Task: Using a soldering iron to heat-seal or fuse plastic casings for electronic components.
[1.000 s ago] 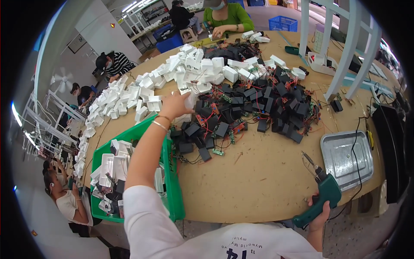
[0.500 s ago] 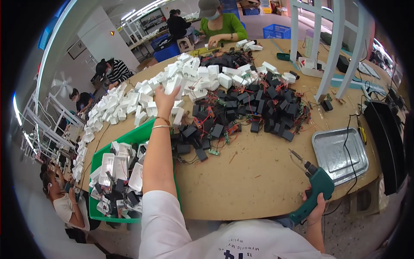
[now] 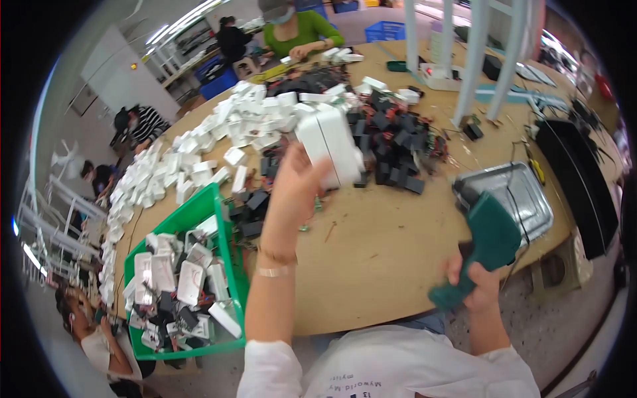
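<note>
A white rectangular plastic unit is gripped in the left hand and held raised above the round wooden table, near the centre of the frame, with the fingers wrapped around its lower end. A green power screwdriver is clasped by its handle in the right hand at the lower right, its nose pointed up and left toward the white unit but well apart from it. Just beyond the tool, a shallow metal tray is seen at the table's right edge. In the lower left, a green crate is already heaped with opened white shells and dark parts, which suggests that a good share of the work has been done. Much appears to be left, however: a long bank of white units is stretched along the upper left of the table, and a pile of black components with wires is spread across the upper centre. Other people are seated at work along the far edge and left side of the frame.
</note>
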Available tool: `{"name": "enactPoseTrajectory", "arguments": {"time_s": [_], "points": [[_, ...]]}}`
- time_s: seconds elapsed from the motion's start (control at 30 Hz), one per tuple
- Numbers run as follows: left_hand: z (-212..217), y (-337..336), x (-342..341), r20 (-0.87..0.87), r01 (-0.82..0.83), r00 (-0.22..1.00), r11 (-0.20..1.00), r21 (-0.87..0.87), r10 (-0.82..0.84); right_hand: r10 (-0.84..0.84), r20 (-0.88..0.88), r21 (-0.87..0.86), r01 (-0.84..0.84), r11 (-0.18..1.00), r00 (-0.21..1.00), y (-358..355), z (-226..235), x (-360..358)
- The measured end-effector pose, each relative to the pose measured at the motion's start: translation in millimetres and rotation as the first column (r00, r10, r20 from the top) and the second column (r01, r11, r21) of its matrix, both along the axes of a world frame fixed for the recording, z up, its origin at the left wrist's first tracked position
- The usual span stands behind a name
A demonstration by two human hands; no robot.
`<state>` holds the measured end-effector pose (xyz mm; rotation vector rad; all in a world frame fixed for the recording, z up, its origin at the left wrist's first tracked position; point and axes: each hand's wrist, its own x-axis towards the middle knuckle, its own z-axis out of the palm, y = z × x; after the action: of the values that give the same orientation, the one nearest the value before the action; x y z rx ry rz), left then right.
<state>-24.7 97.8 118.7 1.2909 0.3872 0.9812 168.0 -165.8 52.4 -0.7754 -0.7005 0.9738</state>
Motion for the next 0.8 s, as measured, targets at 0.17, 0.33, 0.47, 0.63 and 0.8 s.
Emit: {"name": "enactPoseTrajectory", "arguments": {"time_s": [0.17,0.33,0.47,0.63,0.8], "points": [[-29.3,-111.6,12.7,0.032,0.249,0.968,0.958,-0.143,-0.247,-0.332,0.339,0.258,0.252,0.933,0.881,54.6,41.9,-20.8],[-26.9,-126.1,0.6,-0.230,0.238,0.943,0.971,-0.032,-0.239,-0.016,0.323,-0.061,0.037,0.997,0.946,43.4,41.2,-15.7],[-25.7,-129.0,-9.8,-0.242,0.219,0.935,0.958,-0.183,-0.259,0.044,0.494,-0.190,0.058,0.980,0.868,39.0,35.4,-17.9],[-49.3,-72.7,-44.2,-0.047,0.018,0.998,0.945,-0.325,-0.035,-0.195,0.093,0.026,0.193,0.981,0.976,42.9,21.8,1.6],[-77.9,-25.8,-11.6,-0.382,-0.405,0.647,0.722,0.562,0.660,-0.111,-0.008,0.070,0.112,0.991,0.994,45.7,19.8,4.6]]}}
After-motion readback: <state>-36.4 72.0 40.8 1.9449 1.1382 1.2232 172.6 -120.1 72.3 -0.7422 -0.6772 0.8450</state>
